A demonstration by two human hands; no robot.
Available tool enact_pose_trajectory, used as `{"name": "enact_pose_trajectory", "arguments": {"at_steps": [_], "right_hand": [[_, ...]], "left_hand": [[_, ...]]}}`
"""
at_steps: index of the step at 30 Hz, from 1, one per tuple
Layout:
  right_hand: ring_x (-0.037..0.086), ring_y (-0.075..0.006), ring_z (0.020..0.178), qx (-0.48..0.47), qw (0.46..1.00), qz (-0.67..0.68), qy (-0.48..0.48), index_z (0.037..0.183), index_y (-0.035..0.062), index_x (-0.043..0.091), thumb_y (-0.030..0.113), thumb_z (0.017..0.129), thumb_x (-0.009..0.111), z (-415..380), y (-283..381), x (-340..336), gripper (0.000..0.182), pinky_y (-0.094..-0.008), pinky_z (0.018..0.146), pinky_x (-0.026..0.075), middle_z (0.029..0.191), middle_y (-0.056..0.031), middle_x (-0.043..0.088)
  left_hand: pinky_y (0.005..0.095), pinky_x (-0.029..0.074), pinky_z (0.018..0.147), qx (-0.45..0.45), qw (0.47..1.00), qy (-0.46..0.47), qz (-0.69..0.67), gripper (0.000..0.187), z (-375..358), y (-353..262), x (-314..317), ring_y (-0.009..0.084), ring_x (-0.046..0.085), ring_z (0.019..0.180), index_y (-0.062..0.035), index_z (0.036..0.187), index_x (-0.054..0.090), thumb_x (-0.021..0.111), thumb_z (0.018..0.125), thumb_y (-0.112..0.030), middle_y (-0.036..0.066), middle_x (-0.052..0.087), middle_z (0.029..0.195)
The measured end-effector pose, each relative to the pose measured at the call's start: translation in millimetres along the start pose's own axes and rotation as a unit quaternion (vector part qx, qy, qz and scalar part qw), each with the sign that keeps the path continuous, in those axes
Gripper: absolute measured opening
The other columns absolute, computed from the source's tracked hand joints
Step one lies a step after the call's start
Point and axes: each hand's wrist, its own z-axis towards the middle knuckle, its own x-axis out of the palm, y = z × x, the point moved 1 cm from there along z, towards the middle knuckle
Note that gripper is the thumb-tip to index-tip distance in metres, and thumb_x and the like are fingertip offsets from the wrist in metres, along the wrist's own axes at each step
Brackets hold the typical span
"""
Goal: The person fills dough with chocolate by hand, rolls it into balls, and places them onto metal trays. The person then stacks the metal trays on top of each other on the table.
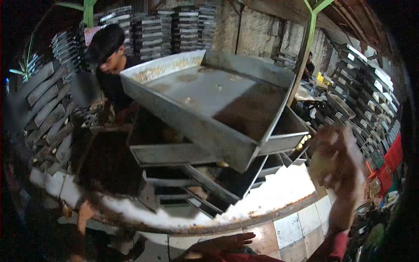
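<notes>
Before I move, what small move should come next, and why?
I'd probably bring the left hand up to steady the rectangular grey metal top tray: it sits skewed across the similar metal tray beneath, its near corner juts past that tray's front wall, and no hand appears to touch it.

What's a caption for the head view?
Trays stacked askew by a tiled ledge, the right hand raised, blurred, beside them; a co-worker beyond.
</notes>
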Motion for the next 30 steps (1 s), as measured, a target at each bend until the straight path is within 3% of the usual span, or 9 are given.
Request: {"name": "enact_pose_trajectory", "arguments": {"at_steps": [3, 7, 9, 12, 16, 20, 24, 28, 30], "right_hand": [[0.058, -0.0187, 0.084, -0.172, 0.948, -0.263, 0.052, 0.098, 0.0037, 0.057, 0.027, 0.078, 0.063, 99, 43, 2, 0.031, -0.0292, 0.064, 0.05, 0.092, -0.0085, 0.059], [0.058, -0.0266, 0.097, 0.031, 0.856, -0.324, 0.401, 0.103, 0.0006, 0.055, 0.035, 0.077, 0.061, 168, 14, 62, 0.043, -0.0377, 0.079, 0.046, 0.099, -0.0173, 0.061], [0.05, -0.0286, 0.107, -0.09, 0.739, -0.415, 0.523, 0.113, 0.0001, 0.046, 0.045, 0.082, 0.055, 170, -17, 93, 0.055, -0.0409, 0.087, 0.041, 0.11, -0.0191, 0.052], [0.045, -0.0293, 0.112, 0.046, 0.762, -0.374, 0.527, 0.117, -0.0027, 0.039, 0.046, 0.082, 0.056, 167, -1, 79, 0.062, -0.043, 0.09, 0.039, 0.118, -0.0226, 0.046], [0.058, -0.0309, 0.092, -0.105, 0.9, -0.281, 0.316, 0.109, -0.0033, 0.05, 0.045, 0.088, 0.047, 186, 24, 32, 0.052, -0.04, 0.083, 0.044, 0.092, -0.0211, 0.059], [0.059, -0.0243, 0.073, -0.26, 0.87, -0.164, 0.386, 0.088, -0.0031, 0.062, 0.041, 0.087, 0.048, 181, -17, 20, 0.046, -0.0365, 0.067, 0.046, 0.079, -0.017, 0.063], [0.057, -0.0163, 0.072, -0.269, 0.95, 0.012, 0.157, 0.089, -0.0016, 0.062, 0.037, 0.087, 0.053, 153, -81, -62, 0.04, -0.0325, 0.065, 0.045, 0.078, -0.0112, 0.063], [0.046, -0.0064, 0.062, -0.033, 0.998, 0.012, -0.048, 0.095, 0.0007, 0.055, 0.024, 0.089, 0.054, 109, -274, -161, 0.024, -0.0226, 0.053, 0.039, 0.069, -0.0008, 0.053], [0.058, -0.0268, 0.064, 0.059, 0.971, -0.231, -0.025, 0.081, -0.0026, 0.057, 0.017, 0.081, 0.057, 84, -407, -172, 0.019, -0.0346, 0.056, 0.044, 0.071, -0.0181, 0.06]], "left_hand": [[0.0326, 0.039, 0.078, 0.024, 0.998, -0.038, 0.051, 0.055, 6, -21, -22, 0.0165, 0.048, 0.085, -0.0066, 0.102, 0.045, 0.033, 0.088, -0.058, 0.006, 0.05, 0.101], [0.0344, 0.037, 0.082, 0.035, 0.993, -0.065, 0.093, 0.056, 20, -44, -31, 0.0184, 0.046, 0.091, -0.0051, 0.107, 0.042, 0.035, 0.087, -0.057, 0.008, 0.047, 0.106], [0.0352, 0.036, 0.084, 0.035, 0.991, -0.068, 0.106, 0.058, 28, -50, -30, 0.0193, 0.046, 0.094, -0.0043, 0.11, 0.041, 0.036, 0.087, -0.057, 0.009, 0.046, 0.109], [0.0365, 0.035, 0.087, 0.036, 0.989, -0.067, 0.126, 0.06, 39, -50, -27, 0.0207, 0.045, 0.098, -0.0032, 0.114, 0.038, 0.038, 0.086, -0.056, 0.011, 0.044, 0.113], [0.0383, 0.034, 0.091, 0.025, 0.987, -0.058, 0.15, 0.063, 48, -43, -10, 0.0226, 0.044, 0.104, -0.0017, 0.119, 0.036, 0.04, 0.086, -0.056, 0.013, 0.042, 0.119], [0.04, 0.032, 0.095, 0.009, 0.983, -0.018, 0.184, 0.067, 68, -14, 24, 0.0245, 0.042, 0.11, -0.0002, 0.124, 0.033, 0.042, 0.085, -0.055, 0.015, 0.039, 0.124], [0.0417, 0.031, 0.099, -0.014, 0.978, 0.045, 0.203, 0.072, 92, 38, 71, 0.0263, 0.041, 0.115, 0.0013, 0.129, 0.03, 0.045, 0.085, -0.054, 0.017, 0.037, 0.13], [0.0434, 0.029, 0.103, -0.023, 0.98, 0.076, 0.185, 0.077, 128, 105, 124, 0.0282, 0.04, 0.121, 0.0028, 0.134, 0.027, 0.047, 0.084, -0.053, 0.02, 0.035, 0.135], [0.0404, 0.021, 0.104, -0.067, 0.99, 0.048, 0.114, 0.065, 138, 130, 144, 0.0266, 0.028, 0.129, -0.002, 0.135, 0.028, 0.047, 0.089, -0.043, 0.016, 0.033, 0.137]]}}
